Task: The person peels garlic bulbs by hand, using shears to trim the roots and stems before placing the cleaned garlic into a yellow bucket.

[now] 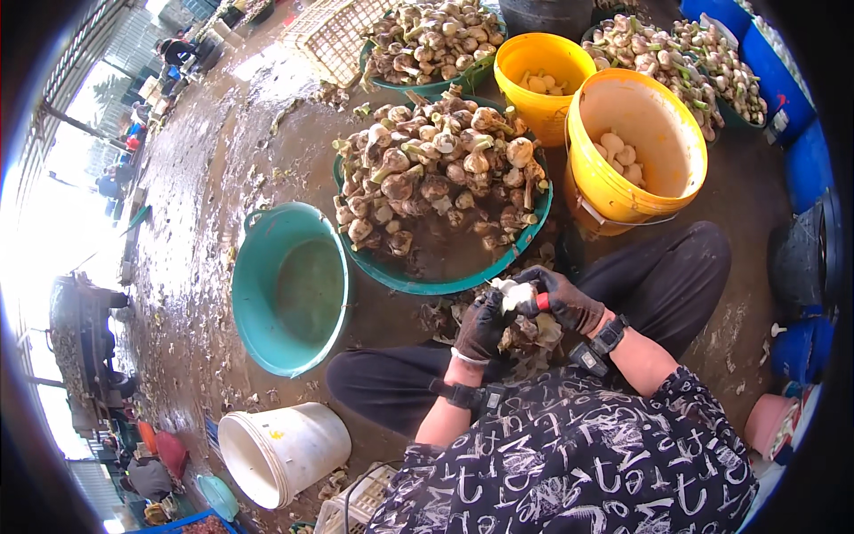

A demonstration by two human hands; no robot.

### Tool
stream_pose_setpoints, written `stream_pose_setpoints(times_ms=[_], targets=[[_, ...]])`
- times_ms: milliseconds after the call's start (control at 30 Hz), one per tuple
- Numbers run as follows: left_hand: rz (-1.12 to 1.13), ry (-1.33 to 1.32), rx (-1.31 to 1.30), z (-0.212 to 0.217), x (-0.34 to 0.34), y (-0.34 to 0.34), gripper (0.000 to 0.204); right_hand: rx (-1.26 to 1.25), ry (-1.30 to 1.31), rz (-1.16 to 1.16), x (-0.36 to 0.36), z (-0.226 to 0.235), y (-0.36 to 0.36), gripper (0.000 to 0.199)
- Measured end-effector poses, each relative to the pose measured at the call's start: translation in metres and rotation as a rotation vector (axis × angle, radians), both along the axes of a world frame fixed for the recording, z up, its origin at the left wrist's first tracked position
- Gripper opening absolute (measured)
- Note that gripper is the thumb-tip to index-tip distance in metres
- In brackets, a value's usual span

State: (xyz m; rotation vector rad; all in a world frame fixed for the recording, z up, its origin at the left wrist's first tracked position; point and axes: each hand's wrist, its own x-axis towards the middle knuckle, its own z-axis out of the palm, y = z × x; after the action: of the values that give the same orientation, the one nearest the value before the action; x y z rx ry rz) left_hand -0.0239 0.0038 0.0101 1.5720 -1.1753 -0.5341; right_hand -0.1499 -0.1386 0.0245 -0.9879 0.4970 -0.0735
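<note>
Both my hands wear dark gloves and come together above my lap. My left hand [481, 326] is closed on a pale, peeled-looking garlic bulb [513, 294]. Against the bulb's other side, my right hand [570, 301] is closed around a small tool with a red handle [542, 303]; its working end is hidden. Just beyond the hands stands a wide green tub [400, 278] heaped with dirty, untrimmed garlic bulbs [436, 169]. Beneath my hands, peelings [532, 334] lie between my legs.
A yellow bucket [587, 191] with a few white bulbs stands far right, another yellow bucket [510, 62] behind it. An empty-looking teal tub [249, 298] stands left, with a tipped white bucket [311, 436] nearer. More heaped tubs and blue containers [805, 169] line the back and right.
</note>
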Motion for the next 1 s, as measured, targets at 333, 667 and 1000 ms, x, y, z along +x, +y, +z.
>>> stream_pose_setpoints(times_ms=[333, 667, 1000], targets=[[-0.410, 0.357, 0.429, 0.025, -0.008, 0.009, 0.023, 0.230, -0.096, -0.265, 0.002, -0.022, -0.005, 0.018], [0.116, 0.041, 0.028, 0.015, 0.004, -0.007, 0.026, 0.368, -0.067, -0.006, 0.002, -0.021, -0.009, 0.027], [-0.186, -0.252, 0.242, 0.017, -0.038, 0.010, 0.012, 0.453, -0.227, -0.094, 0.007, -0.017, -0.011, 0.017]])
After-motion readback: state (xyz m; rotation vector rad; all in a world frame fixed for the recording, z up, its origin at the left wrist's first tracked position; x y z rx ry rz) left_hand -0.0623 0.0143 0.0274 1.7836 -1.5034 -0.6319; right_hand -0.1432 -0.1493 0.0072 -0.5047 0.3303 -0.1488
